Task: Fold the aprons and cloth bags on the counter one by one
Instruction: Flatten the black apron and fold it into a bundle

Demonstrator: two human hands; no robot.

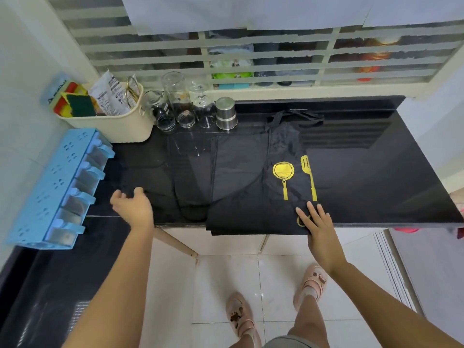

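Black apron point(241, 192) is laid out on the dark counter point(376, 177), its long axis running from the near edge, which it slightly overhangs, away to the neck strap point(296, 113) at the far end. A yellow pan and spatula print point(283, 172) is shown on its right part.

The right hand point(319, 229) is pressed flat, fingers straight, on the near right corner. The left hand point(133, 205) is held loosely curled over bare counter, nothing gripped, left of the apron and apart from it. A tie loop point(190, 217) lies between them.

A sideways fold is judged likely, and the left side would be reached first by the left hand.

Print is seen on a packet point(108, 94) in the cream basket point(120, 126), but it cannot be read.
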